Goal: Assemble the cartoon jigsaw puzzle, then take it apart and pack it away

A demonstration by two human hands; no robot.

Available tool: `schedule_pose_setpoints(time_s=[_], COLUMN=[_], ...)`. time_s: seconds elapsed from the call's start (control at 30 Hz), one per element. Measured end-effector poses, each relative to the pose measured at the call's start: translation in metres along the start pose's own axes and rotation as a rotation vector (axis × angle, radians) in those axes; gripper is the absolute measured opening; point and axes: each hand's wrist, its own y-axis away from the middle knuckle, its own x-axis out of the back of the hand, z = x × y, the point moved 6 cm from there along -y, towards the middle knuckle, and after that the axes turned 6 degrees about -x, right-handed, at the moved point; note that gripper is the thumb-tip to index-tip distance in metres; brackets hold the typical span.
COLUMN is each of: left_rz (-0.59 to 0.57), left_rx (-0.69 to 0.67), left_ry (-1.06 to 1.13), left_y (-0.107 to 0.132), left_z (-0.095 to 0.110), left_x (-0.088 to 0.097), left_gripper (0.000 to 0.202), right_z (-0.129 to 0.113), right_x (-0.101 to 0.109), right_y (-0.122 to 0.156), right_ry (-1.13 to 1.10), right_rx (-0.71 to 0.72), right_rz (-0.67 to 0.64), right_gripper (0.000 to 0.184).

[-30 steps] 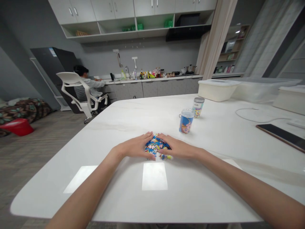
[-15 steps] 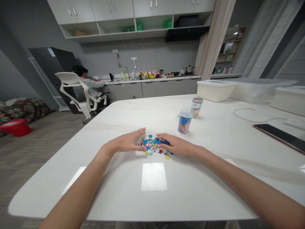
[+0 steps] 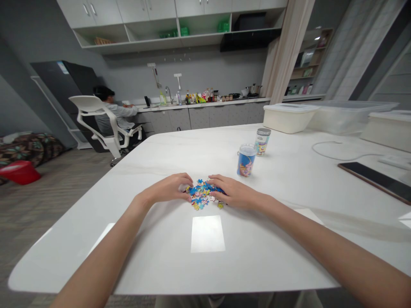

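A small heap of colourful jigsaw puzzle pieces lies on the white table. At the heap's left edge is my left hand, its fingers curved and apart, touching the outer pieces. My right hand rests against the right side, fingers spread and partly over the pieces, which hides some of them. Neither hand grips a piece that I can make out. Beyond my right hand stands a blue printed cup, see-through at the top. Just behind it is a printed can with a silvery lid.
At right lie a phone and a white cable. Lidded cream boxes and a clear plastic tub line the far right. A person sits in a white chair by the kitchen counter. A red bin stands on the floor.
My left hand's fingers have curled inward at the heap. My right hand has shifted slightly left, and the pieces sit closer together. The whole view has tilted a little.
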Motion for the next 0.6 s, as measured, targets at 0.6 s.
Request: schedule_pose_setpoints(time_s=[0.6], left_rz=[0.086], left_rx=[0.012], left_ry=[0.161], left_y=[-0.0041], left_z=[-0.0021], left_x=[-0.0024], left_gripper=[0.033], right_z=[-0.0015], right_x=[0.003], right_y=[-0.0022], right_ry=[0.126], right_rx=[0.043], right_rz=[0.054], right_gripper=[0.033])
